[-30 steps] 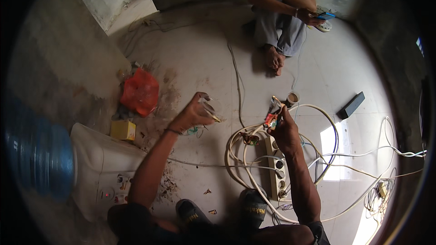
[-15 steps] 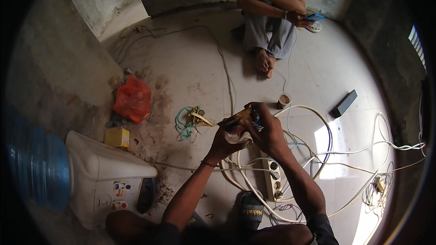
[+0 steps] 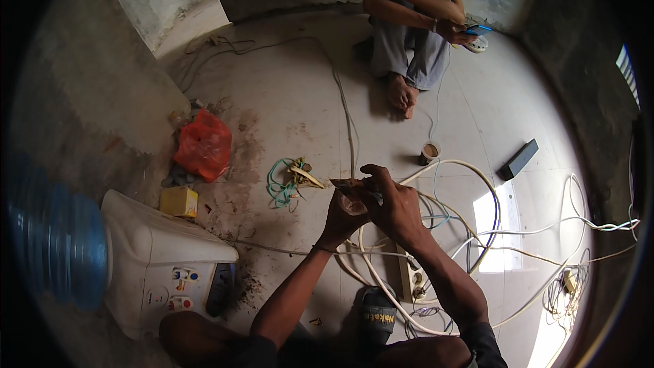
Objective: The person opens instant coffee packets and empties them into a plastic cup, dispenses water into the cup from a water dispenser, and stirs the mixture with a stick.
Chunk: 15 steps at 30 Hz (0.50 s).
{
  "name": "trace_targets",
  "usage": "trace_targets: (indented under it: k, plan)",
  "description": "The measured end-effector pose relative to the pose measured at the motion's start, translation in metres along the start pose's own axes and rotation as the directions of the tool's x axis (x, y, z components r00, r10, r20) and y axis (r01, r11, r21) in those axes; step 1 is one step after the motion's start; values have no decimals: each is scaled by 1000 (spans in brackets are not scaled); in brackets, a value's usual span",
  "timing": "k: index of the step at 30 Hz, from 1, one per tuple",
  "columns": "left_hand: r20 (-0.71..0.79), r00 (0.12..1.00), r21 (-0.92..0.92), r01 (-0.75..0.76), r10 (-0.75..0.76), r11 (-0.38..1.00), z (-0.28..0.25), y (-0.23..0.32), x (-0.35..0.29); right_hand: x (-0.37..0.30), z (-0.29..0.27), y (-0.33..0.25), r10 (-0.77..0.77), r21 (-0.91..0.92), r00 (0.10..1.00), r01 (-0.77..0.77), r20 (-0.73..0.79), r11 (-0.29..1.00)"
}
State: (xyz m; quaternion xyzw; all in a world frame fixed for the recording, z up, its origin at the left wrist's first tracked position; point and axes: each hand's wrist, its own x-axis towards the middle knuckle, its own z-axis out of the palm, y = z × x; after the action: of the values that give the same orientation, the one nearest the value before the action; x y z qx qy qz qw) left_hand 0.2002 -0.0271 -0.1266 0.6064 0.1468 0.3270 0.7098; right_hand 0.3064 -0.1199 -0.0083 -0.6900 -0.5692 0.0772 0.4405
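Head view: both hands meet above the pale floor point(image 3: 300, 109), left of the cream cable loop point(image 3: 470, 168).
Clear cup: a small, round, see-through vessel point(image 3: 353, 206) in the left hand, its contents too dim to name.
Left hand: closed around the cup's side point(image 3: 338, 225), below the rim.
Right hand: fingers bent over the cup point(image 3: 396, 210); whether they pinch anything cannot be told, the fingertips being partly hidden.
Flat piece: thin and dark, at the fingers above the cup point(image 3: 342, 182); material unclear.
Cup handling: probably light and thin-walled, apt to buckle if squeezed; best held low on the wall with gentle pressure.
Flat-piece handling: presumably light and stiff, possibly brittle; best taken by its edges.
Wire bundle: green, tangled, on the floor to the left point(image 3: 276, 189), apart from both hands.
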Motion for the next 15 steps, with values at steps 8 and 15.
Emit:
trace_targets:
  k: [8,15]
  plan:
    - [-67,998,151,21,-11,988,-1,-19,-3,-1,-2,1,28,-57,997,-23,75,998]
    - [-104,988,338,-70,111,939,6,-24,-6,-6,4,21,41,-32,995,-38,86,999]
